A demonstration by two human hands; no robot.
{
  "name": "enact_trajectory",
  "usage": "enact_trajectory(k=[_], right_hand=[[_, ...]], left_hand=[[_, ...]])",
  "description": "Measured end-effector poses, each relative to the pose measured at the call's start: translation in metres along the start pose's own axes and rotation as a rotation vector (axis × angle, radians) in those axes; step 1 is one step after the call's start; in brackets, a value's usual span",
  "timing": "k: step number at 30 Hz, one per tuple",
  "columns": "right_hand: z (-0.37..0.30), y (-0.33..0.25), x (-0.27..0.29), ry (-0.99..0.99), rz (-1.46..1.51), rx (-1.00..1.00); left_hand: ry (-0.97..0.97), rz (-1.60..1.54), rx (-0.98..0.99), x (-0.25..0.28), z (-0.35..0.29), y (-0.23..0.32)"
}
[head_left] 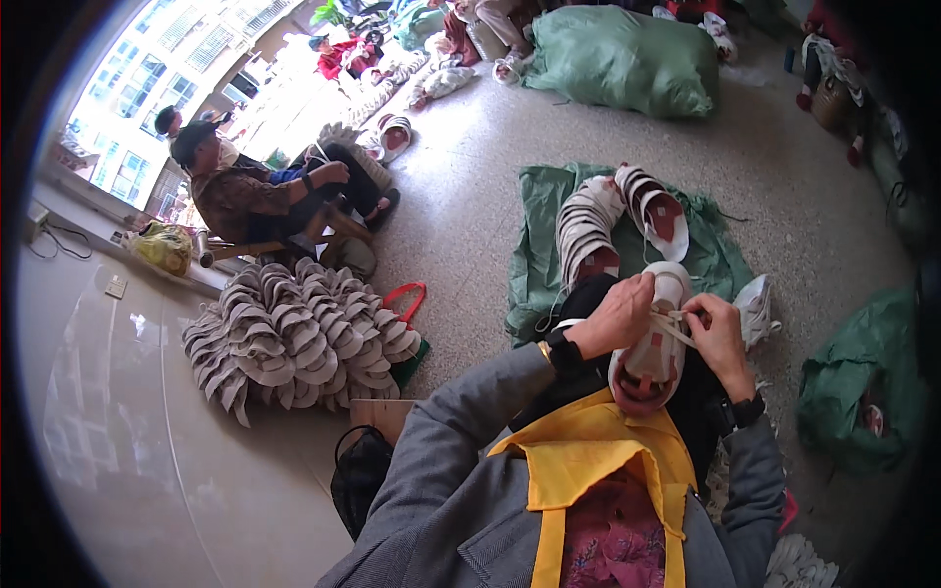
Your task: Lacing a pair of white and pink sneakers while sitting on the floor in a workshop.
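A white shoe (650, 355) with pinkish-red panels rests on my lap, its opening toward me and its toe pointing away. My left hand (618, 318) is closed at the shoe's left side, fingertips pinched by the upper lacing; what they hold there is hidden. On the other side, my right hand (718, 341) pinches a cream shoelace (676, 331) between thumb and fingers. Ahead of my knees, a row of nested white shoe uppers (585, 220) and another stack with red linings (659, 218) lie on a green plastic sheet (534, 201).
Many grey-white shoe pieces (294, 338) are heaped to my left, beside a red strap (404, 294). A seated person (245, 191) works by the window. A large green sack (622, 61) stands farther off; another green bag (853, 377) sits on the right.
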State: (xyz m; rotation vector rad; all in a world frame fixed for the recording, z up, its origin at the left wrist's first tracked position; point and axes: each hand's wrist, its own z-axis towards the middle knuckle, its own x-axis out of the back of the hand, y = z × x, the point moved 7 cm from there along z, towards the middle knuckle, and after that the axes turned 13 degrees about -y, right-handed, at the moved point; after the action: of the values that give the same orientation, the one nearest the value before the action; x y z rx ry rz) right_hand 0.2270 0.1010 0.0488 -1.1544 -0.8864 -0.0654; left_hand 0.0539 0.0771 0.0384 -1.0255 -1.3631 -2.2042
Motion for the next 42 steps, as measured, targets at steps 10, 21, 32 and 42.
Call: enact_trajectory(k=[10, 21, 32, 42], right_hand=[[0.001, 0.013, -0.008, -0.003, 0.188, -0.081], [-0.001, 0.027, -0.009, 0.016, 0.319, -0.069], [-0.002, 0.038, -0.011, -0.090, 0.428, -0.164], [0.003, 0.033, -0.006, -0.111, 0.564, -0.159]], left_hand=[[0.094, -0.287, 0.226, -0.012, -0.017, -0.040], [-0.144, -0.406, 0.168, -0.002, -0.002, -0.024], [-0.399, -0.698, 0.454, -0.009, -0.001, -0.033], [-0.539, -0.648, 0.476, 0.001, 0.000, -0.019]])
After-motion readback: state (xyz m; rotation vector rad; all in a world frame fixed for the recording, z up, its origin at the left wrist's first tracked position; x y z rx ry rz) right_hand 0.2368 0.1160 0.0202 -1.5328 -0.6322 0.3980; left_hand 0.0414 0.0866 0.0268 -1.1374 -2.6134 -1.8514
